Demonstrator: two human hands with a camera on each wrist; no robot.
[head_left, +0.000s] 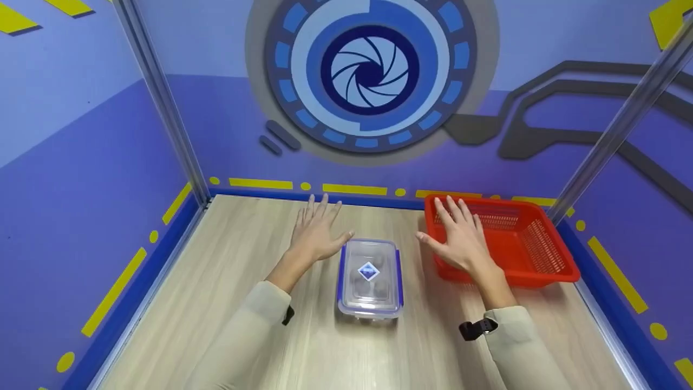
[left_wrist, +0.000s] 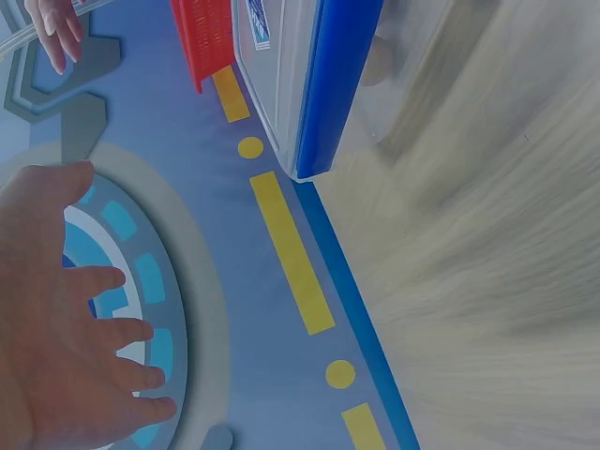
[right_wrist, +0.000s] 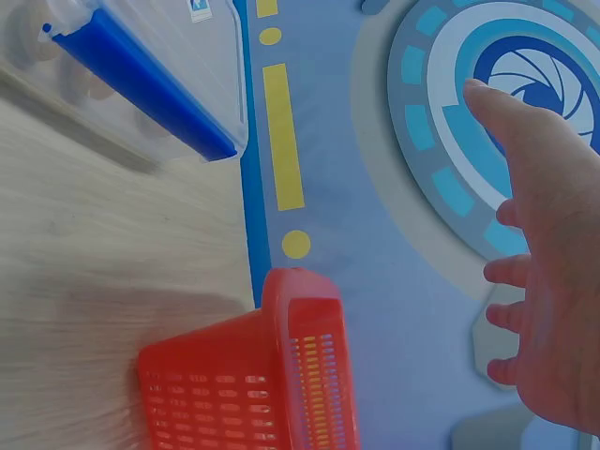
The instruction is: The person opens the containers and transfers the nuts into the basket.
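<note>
A clear plastic food container point(head_left: 371, 298) with blue side clips and a blue diamond sticker on its lid stands in the middle of the table. To its left, my left hand point(head_left: 318, 233) is held with fingers spread, the thumb close to the lid's corner in the head view. My right hand point(head_left: 460, 241), also spread, overlaps the left part of a red plastic basket point(head_left: 552, 238). Both hands hold nothing. From the left wrist, the container's blue clip point(left_wrist: 337, 84) shows beyond the left hand; the right wrist view shows the basket's slotted wall point(right_wrist: 216, 394).
The wood-grain table point(head_left: 260, 352) is enclosed by blue and purple printed panels point(head_left: 216, 124) at the back and sides. Metal posts point(head_left: 162, 103) rise at the rear corners. The basket stands at the back right, near the back panel.
</note>
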